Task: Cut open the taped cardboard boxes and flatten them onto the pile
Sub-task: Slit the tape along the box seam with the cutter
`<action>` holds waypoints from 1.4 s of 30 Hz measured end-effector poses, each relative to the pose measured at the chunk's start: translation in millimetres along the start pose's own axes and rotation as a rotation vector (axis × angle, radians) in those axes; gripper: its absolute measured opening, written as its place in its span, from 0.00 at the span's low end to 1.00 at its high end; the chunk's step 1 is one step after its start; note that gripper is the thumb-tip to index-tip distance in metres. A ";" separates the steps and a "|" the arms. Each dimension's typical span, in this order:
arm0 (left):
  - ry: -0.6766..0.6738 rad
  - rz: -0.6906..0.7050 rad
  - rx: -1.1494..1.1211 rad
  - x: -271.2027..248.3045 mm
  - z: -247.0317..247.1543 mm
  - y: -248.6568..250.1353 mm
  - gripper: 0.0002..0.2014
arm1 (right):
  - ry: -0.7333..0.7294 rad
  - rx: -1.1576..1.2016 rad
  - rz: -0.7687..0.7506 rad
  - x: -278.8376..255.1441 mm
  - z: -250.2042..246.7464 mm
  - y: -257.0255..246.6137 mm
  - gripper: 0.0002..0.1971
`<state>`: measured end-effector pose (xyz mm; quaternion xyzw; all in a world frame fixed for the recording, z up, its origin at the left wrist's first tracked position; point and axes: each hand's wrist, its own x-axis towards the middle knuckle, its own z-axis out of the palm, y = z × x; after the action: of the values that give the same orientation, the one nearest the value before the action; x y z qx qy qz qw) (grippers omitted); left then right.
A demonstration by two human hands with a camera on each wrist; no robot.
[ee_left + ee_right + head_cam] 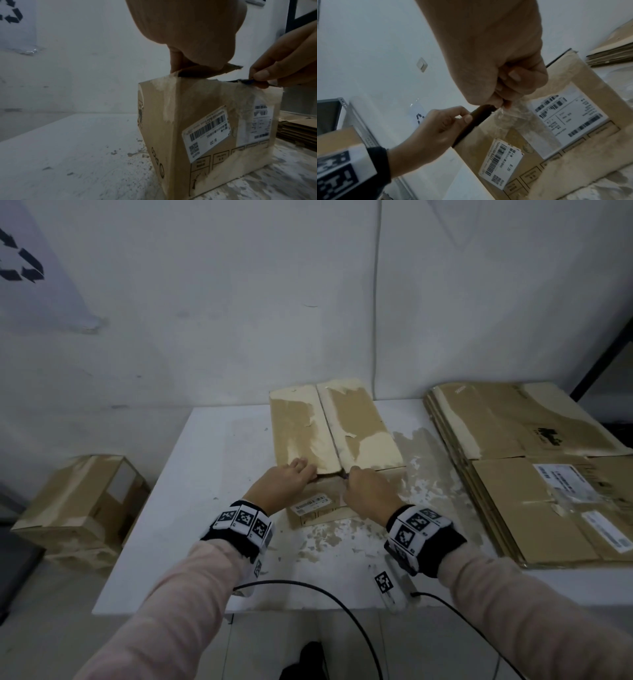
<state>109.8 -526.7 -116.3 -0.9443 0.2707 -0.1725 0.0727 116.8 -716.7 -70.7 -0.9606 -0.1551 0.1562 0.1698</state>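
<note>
Left hand (286, 479): fingers curled under the near edge of the left top flap, thumb on top, pinching it.
Right hand (368, 491): fingers closed on a small dark blade-like tool (243, 81) at the near end of the centre seam.
Brown taped cardboard box (329, 436): mid-desk, upright, white barcode labels on its near face.
White scuffed desk (205, 474): carries the box.
Pile of flattened brown cardboard (534, 474): right side of the desk, apart from the box.
Second taped brown box (82, 501): left, off the desk.
</note>
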 end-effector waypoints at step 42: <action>-0.187 -0.623 -0.355 -18.5 -23.9 -67.8 0.18 | 0.025 0.142 -0.308 35.6 -18.1 15.5 0.13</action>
<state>119.4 -460.7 -83.7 -0.9910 -0.0118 -0.0499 -0.1237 159.2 -723.2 -69.1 -0.9129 -0.2868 0.1270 0.2612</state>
